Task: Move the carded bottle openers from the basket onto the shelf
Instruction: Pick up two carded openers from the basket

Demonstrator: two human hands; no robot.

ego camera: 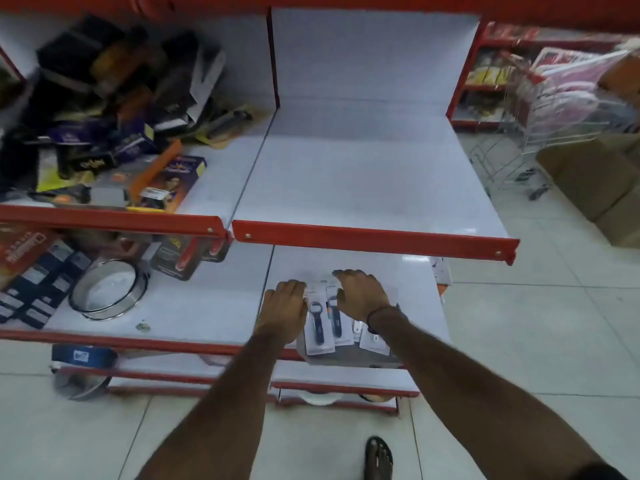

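Observation:
Several carded bottle openers [318, 322], dark handles on white cards, lie side by side on the lower white shelf [408, 282], near its front edge. My left hand [284, 306] rests palm down on the shelf, its fingertips touching the left edge of the leftmost card. Palm down too, my right hand [362, 294] lies over the tops of the cards to the right, fingers spread and curved. Another card [374, 339] shows under my right wrist. Neither hand lifts a card. No basket is in view.
A red-edged upper shelf [374, 237] juts out just above my hands. To the left on the lower shelf stand a round metal sieve [107, 289] and dark boxes [38, 285]. Boxed goods [114, 98] crowd the upper left shelf. A wire trolley [554, 109] and cardboard boxes [595, 178] stand at the right.

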